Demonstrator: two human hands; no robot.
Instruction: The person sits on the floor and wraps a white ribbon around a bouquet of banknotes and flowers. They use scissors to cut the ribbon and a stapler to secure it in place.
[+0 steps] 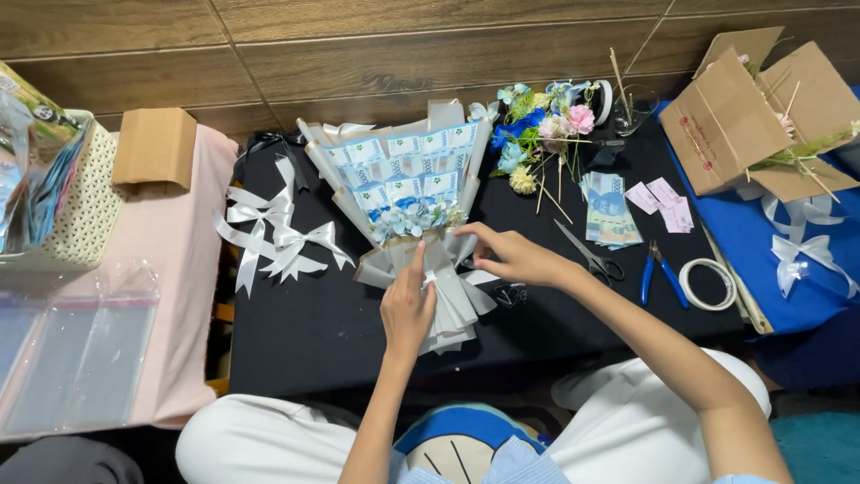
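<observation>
Left hand (408, 309) flat, right hand (512, 255) pinching.

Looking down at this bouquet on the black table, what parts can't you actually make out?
Head view only:
- Bouquet neck: covered by left hand and right hand.
- What the right fingertips pinch: too small.
- Cardboard box inside: hidden by its flaps.
- Plastic bags: cut off by the left edge.
- Glass contents: too small.

Bright, even overhead light; soft shadows, sharp, little glare.
</observation>
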